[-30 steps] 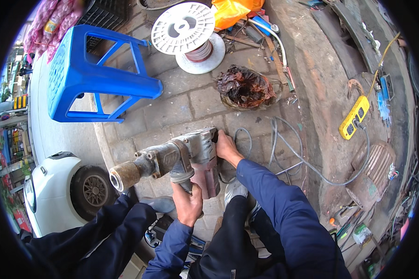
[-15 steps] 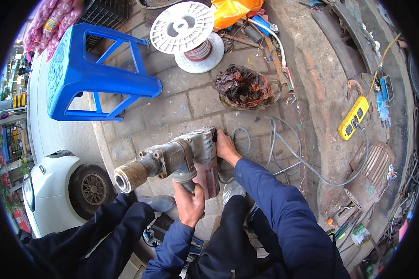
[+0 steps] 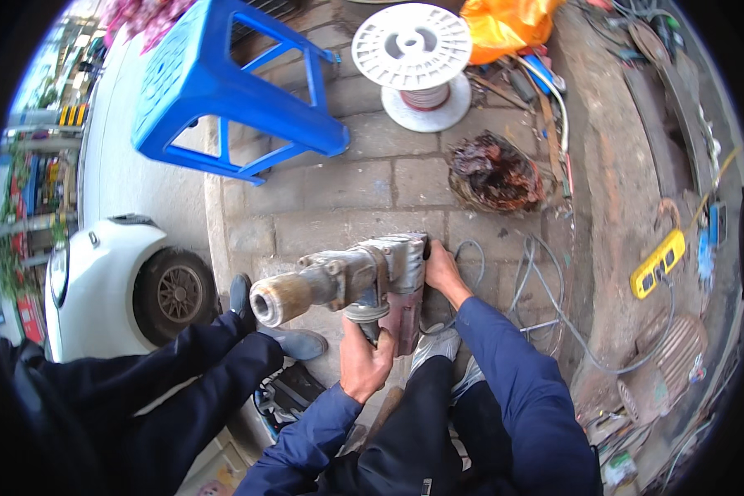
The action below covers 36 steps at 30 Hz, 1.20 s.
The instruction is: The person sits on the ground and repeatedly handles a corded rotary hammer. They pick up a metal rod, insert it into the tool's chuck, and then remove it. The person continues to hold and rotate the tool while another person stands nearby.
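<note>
A worn grey metal demolition hammer (image 3: 364,269) with a reddish lower housing is held up in front of me, its bare round nose pointing left with no bit in it. My left hand (image 3: 364,364) is closed around the side handle under its barrel. At the rear end, on the right, my right hand (image 3: 445,273) grips the tool; its fingers are partly hidden behind the housing. A grey cable (image 3: 554,298) lies in loops on the paving to the right of the hammer.
Ahead stand a blue plastic stool (image 3: 231,99), a white cable spool (image 3: 413,50) and a crumpled dark, greasy bag (image 3: 496,174). A yellow power strip (image 3: 659,264) and a rusty motor (image 3: 665,360) lie right. Another person's legs (image 3: 182,364) and a white car (image 3: 99,281) are left.
My view has shifted, so the stool, spool and car sit further right in the picture. Both hands keep their hold on the hammer, and another foot shows beside the other person's shoe.
</note>
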Available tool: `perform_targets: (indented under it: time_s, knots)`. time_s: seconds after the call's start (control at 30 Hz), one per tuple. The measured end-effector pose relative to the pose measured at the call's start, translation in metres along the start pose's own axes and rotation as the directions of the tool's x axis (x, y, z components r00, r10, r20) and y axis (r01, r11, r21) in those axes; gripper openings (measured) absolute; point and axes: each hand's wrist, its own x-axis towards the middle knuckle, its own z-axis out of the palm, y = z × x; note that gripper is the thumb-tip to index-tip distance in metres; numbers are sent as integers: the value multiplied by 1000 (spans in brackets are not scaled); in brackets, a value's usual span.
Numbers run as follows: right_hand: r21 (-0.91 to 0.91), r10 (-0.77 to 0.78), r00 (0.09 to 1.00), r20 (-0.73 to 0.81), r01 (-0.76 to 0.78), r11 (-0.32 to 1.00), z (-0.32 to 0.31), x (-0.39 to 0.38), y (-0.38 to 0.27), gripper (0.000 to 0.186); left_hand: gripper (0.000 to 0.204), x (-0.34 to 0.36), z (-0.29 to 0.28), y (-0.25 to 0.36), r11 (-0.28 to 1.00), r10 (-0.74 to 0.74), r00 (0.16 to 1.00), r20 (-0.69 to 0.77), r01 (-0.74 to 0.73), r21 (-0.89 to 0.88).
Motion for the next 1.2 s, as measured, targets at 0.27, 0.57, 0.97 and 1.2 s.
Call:
perform_targets:
  time_s: [0.27, 0.57, 0.97, 1.2]
  knots:
    - [-46, -161, 987, -2, 161, 986, 5, 11, 27, 53, 38, 0, 6, 2, 998, 20, 1000, -13, -21, -61]
    - [484, 6, 999, 36, -23, 875, 27, 37, 88, 34, 77, -4, 17, -6, 991, 58, 987, 148, -39, -126]
    - [503, -96, 994, 44, 61, 862, 10, 9, 63, 27, 66, -4, 20, 3, 971, 203, 976, 79, -191, -145]
    - [332, -178, 984, 25, 160, 930, 28, 34, 89, 31, 32, -3, 12, 22, 987, 147, 989, 26, -145, -76]
